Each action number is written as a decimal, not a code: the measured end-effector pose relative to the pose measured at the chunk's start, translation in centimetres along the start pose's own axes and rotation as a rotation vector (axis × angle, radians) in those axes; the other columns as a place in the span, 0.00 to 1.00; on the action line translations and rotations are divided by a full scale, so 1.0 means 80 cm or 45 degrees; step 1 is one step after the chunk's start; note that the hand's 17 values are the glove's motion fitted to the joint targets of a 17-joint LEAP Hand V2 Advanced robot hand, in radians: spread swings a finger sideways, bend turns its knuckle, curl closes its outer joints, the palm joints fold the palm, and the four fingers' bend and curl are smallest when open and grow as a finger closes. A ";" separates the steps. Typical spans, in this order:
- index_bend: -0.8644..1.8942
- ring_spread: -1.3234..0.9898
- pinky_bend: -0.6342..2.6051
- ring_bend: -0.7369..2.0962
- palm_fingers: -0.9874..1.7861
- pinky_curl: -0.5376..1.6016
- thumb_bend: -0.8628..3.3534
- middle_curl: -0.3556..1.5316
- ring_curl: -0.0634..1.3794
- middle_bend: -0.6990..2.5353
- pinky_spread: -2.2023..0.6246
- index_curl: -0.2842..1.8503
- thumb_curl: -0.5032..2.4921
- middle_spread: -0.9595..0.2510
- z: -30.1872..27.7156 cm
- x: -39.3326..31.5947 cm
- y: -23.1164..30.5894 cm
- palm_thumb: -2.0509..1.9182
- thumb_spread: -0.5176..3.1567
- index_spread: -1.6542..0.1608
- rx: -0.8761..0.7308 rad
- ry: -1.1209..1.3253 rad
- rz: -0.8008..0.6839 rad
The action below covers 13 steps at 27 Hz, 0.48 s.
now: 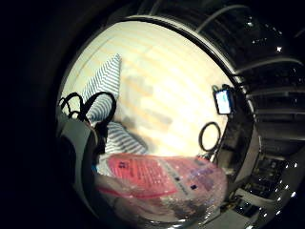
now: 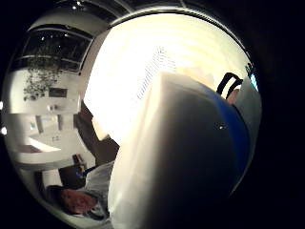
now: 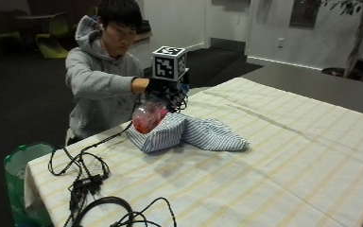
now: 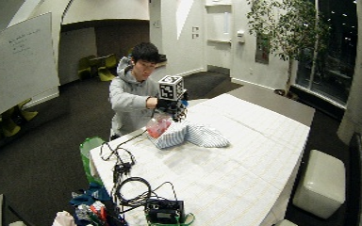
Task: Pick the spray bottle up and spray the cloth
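Outside view: right hand (image 3: 162, 89) grasps spray bottle (image 3: 149, 117) by head, lifted above striped cloth (image 3: 185, 133) near tabletop's person-side edge.

Advice: aim nozzle down at cloth, keep bottle upright, squeeze trigger fully.

Little-finger palm view: bottle (image 1: 162, 183) clear, pink liquid, red label; cloth (image 1: 105, 86) blue-white striped, crumpled.

Thumb palm view: white-blue bottle head (image 2: 190, 152) close to palm.

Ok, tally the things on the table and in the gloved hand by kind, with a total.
Spray bottle, pink, held in the gloved right hand: 1
Striped cloth, bunched on the table: 1
Tablecloth, pale with stripes: 1
Bundle of black cables: 1
Total: 4
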<state>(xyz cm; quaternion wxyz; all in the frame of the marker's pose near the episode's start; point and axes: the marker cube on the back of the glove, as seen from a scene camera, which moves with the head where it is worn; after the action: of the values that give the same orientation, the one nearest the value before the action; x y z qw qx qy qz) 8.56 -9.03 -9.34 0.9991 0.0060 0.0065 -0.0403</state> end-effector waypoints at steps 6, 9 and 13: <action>0.47 0.49 0.32 0.49 0.86 0.43 0.20 0.46 0.36 0.42 0.67 0.38 0.39 0.73 0.050 -0.030 -0.005 0.77 0.14 0.79 -0.109 0.071 -0.014; 0.47 0.49 0.32 0.49 0.86 0.43 0.20 0.46 0.36 0.42 0.67 0.38 0.39 0.73 0.071 -0.034 -0.004 0.77 0.14 0.79 -0.150 0.076 -0.015; 0.47 0.49 0.32 0.49 0.86 0.43 0.20 0.46 0.36 0.42 0.67 0.38 0.39 0.73 0.083 -0.033 0.000 0.77 0.14 0.79 -0.176 0.079 -0.005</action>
<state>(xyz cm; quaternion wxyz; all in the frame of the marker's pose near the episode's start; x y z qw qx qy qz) 6.00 -8.92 -2.67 0.9964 -0.0619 0.0404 -0.0414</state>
